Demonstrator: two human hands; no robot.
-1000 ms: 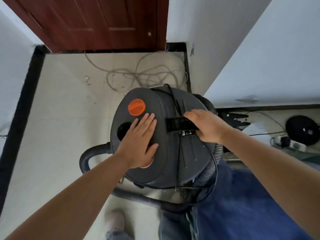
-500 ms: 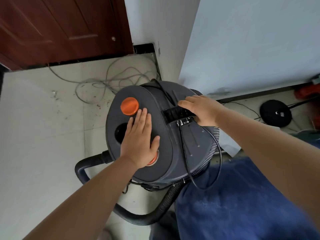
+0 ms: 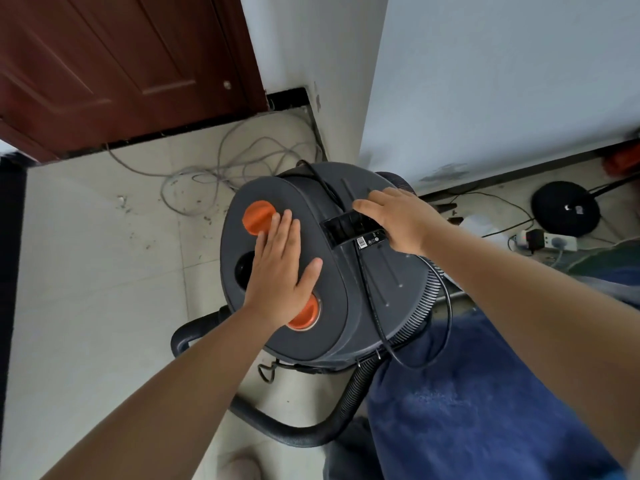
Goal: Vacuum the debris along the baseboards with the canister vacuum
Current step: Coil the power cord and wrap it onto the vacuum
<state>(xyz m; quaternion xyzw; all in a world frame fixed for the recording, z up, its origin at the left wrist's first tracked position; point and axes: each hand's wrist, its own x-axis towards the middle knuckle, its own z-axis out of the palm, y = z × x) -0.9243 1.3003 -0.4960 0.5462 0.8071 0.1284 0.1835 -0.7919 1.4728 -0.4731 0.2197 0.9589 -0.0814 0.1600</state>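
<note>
While the grey floor (image 3: 86, 306) stretches out pale and tiled below, the vacuum (image 3: 346, 271) sits near the wall corner, just out from the brown door (image 3: 121, 64) at the floor's far edge. Its round dark body is seen from above, and the ribbed hose (image 3: 311, 434) curls along the floor at the near side. Blue fabric (image 3: 485, 410) fills the near right. Left hand (image 3: 277, 271) lies flat on the vacuum's lid, fingers straight and together, thumb spread, fingertips just touching one orange knob (image 3: 258, 216) while the palm partly covers a second orange cap (image 3: 304, 315). It grips nothing. Right hand (image 3: 394, 220) is on the black handle (image 3: 346, 226) at the top's middle, fingers curled over it. Loose grey cable (image 3: 225, 168) loops on the floor by the door, with specks of debris (image 3: 138, 233) scattered near it. Over by the right wall's black baseboard (image 3: 485, 178) sit a round black base (image 3: 564, 211) and a white power strip (image 3: 550, 240).
</note>
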